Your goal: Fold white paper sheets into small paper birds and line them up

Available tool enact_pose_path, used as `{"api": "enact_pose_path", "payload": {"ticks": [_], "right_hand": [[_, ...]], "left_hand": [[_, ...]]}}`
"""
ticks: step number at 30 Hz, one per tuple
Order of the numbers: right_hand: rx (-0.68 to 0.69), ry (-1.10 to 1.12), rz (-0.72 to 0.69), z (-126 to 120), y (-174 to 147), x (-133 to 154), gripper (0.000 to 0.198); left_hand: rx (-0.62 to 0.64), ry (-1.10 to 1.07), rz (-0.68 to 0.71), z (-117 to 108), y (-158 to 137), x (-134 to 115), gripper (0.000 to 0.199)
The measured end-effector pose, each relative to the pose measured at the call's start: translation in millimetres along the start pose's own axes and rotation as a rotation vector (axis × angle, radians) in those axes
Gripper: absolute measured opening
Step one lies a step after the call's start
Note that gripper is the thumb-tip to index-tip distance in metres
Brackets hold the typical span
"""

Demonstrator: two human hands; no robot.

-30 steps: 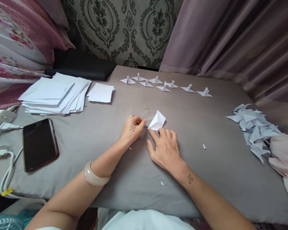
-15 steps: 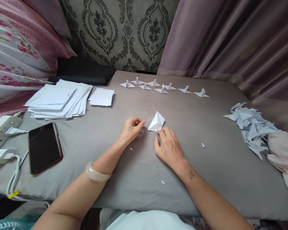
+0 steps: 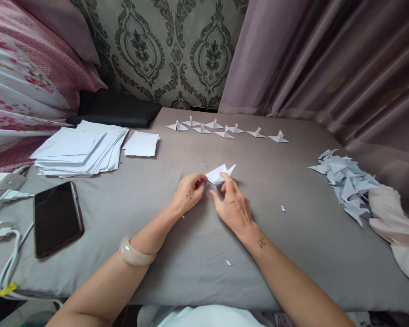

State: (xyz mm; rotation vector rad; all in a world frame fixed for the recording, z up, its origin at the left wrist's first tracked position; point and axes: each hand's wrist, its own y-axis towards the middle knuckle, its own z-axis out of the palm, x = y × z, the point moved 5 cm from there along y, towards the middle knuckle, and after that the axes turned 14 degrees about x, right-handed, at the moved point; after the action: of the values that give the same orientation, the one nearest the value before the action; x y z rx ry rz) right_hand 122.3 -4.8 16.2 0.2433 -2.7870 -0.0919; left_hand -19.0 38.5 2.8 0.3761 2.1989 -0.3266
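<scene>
A folded white paper (image 3: pixel 216 175) lies on the grey cloth in front of me, with a raised pointed flap at its right end. My left hand (image 3: pixel 191 191) pinches the paper's left corner between thumb and fingertips. From the right, my right hand (image 3: pixel 234 202) rests its index fingertip on the paper near the flap. Its thumb stands apart, touching nothing, and the other fingers are curved and partly hidden.
Several small folded paper figures (image 3: pixel 225 132) stand at the back. A heap of similar folded papers (image 3: pixel 349 179) lies at right beside a pale cloth (image 3: pixel 391 213). At left are paper stacks (image 3: pixel 68 145), small sheets (image 3: pixel 142 144), a phone (image 3: pixel 57 218) and a power strip (image 3: pixel 2 188).
My left hand has moved right and taken the paper's left corner. My right index finger has come up onto the paper, which now shows a raised flap. The camera view has shifted slightly.
</scene>
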Motion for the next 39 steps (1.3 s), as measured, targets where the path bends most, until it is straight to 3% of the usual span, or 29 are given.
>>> {"api": "enact_pose_path", "payload": {"ticks": [3,6,10,13,16,20,25,28,32,39], "right_hand": [[0.065,-0.127,-0.061,2.8,-1.0,9.8,0.041],[0.031,-0.136,0.005,-0.4,-1.7,2.8,0.025],[-0.044,-0.011,0.057,-9.1,-1.6,-20.8,0.020],[-0.025,0.147,0.005,-13.8,1.7,-36.9,0.022],[0.056,0.273,-0.071,-15.2,6.8,-46.6,0.026],[0.140,0.382,-0.212,-13.7,13.8,-49.2,0.029],[0.118,0.410,-0.296,-8.5,19.8,-44.2,0.040],[0.037,0.338,-0.208,-10.2,16.9,-41.4,0.042],[-0.047,0.255,-0.084,-18.2,3.9,-34.7,0.031],[0.115,0.048,-0.080,-9.9,-16.1,-16.2,0.026]], "left_hand": [[0.026,0.007,0.035,2.3,0.8,-1.4,0.027],[-0.020,-0.011,0.048,-0.2,1.1,-0.3,0.026],[-0.161,0.026,0.083,-10.6,-3.0,-3.6,0.022],[-0.234,0.203,0.229,-14.8,-8.7,-14.0,0.029],[-0.174,0.514,0.406,-6.5,-13.4,-23.8,0.043],[-0.018,0.756,0.488,7.0,-14.6,-24.5,0.040],[0.070,0.827,0.486,15.9,-14.3,-26.4,0.029],[0.061,0.866,0.443,22.9,-15.9,-30.3,0.028],[0.067,0.918,0.381,33.9,-17.1,-36.4,0.026],[0.065,0.842,0.351,39.7,-14.1,-40.2,0.022]]}}
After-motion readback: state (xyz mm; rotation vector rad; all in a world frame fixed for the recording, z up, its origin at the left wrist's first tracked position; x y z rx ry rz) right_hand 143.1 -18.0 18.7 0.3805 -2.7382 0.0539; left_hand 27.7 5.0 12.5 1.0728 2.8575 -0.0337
